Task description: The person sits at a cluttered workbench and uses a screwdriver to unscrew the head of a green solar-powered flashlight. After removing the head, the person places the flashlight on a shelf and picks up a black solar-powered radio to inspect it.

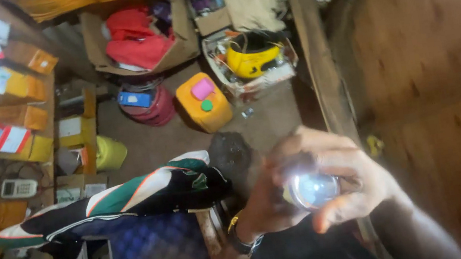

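Far across the brown floor stand a cardboard box of red cloth [137, 37] and an orange plastic jerrycan [203, 101]. Near, both hands grasp a small round glowing lamp [312, 189]: left hand [268, 200] at its left edge, right hand [344, 176] wrapped around. It looks light, smooth, probably fragile; best held by the rim.

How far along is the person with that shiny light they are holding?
Done: the small round light is already glowing bright white. In hand: both hands hold it close to the camera, the left hand with a wristwatch cupping one side and the right hand wrapped over the other. Left: hard to tell; the glare hides the light's details, and no tools or loose parts show near the hands.
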